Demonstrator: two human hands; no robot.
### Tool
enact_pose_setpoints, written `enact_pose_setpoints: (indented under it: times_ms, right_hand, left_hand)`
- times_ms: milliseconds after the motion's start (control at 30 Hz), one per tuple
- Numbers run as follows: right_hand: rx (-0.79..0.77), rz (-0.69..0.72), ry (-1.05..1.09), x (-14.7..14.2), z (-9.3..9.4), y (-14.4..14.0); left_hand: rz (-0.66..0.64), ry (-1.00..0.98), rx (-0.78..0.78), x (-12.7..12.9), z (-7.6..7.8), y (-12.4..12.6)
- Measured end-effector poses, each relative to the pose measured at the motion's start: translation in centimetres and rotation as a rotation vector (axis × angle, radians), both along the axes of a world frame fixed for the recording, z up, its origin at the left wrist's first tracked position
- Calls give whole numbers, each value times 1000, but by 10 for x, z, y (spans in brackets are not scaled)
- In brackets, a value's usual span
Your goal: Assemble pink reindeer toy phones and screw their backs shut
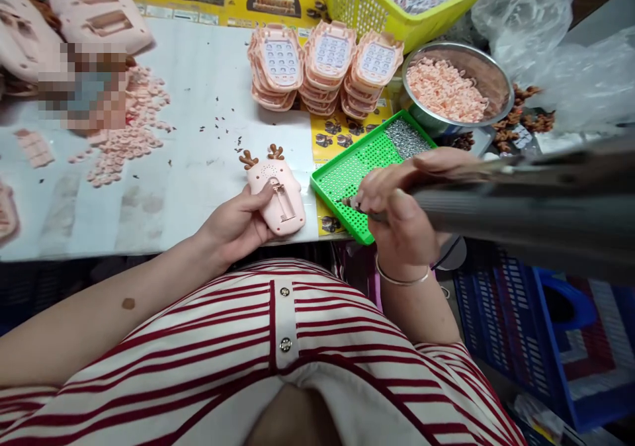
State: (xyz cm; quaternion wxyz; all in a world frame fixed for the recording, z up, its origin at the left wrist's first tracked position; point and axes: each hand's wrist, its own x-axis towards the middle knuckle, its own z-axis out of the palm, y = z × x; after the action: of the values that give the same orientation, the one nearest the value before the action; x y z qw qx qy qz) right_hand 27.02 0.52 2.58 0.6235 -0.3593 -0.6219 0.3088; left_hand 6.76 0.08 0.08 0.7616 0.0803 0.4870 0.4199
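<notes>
Two hands are at work at the table edge. Your left hand (237,224) is closed around the lower end of a pink deer-shaped toy shell (276,198), which lies back-up on the white tabletop (198,135) with its brown antlers pointing away from you and its battery slot open. Your right hand (401,204) is wrapped tight around a grey power screwdriver (520,198) — the tip rests on the green screw tray (357,168), just right of the shell. Loose screws (407,138) are heaped at the tray's far corner. Behind it stand three stacks of pink keypad fronts (327,69), a steel bowl (496,79) of small pink parts and a yellow basket (377,9). More pink buttons (129,141) lie scattered to your left — well apart from the shell.
</notes>
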Motion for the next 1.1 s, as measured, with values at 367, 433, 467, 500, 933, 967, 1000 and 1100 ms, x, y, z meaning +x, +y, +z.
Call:
enact_pose_setpoints:
  times_ms: [367,433,467,500,933,967,1000,1100]
  right_hand:
    - [51,163,126,-44,-8,-13]
    - [71,204,118,-43,-13,-8]
    - [78,241,113,-43,-15,-6]
    - [79,283,102,-42,-18,-3]
    - [105,492,122,-39,-18,0]
    - [102,499,131,-38,-16,0]
    - [92,494,134,-37,-15,0]
    - [75,432,150,-33,-12,-2]
  left_hand:
    - [27,-55,35,7,3,3]
    - [20,-54,39,6,3,3]
    - [18,-53,42,7,3,4]
    - [17,-51,46,7,3,4]
    - [-2,-43,54,8,4,6]
    - [-5,-38,52,9,4,6]
    - [-8,-32,50,10,5,6]
    - [-17,-14,53,13,7,7]
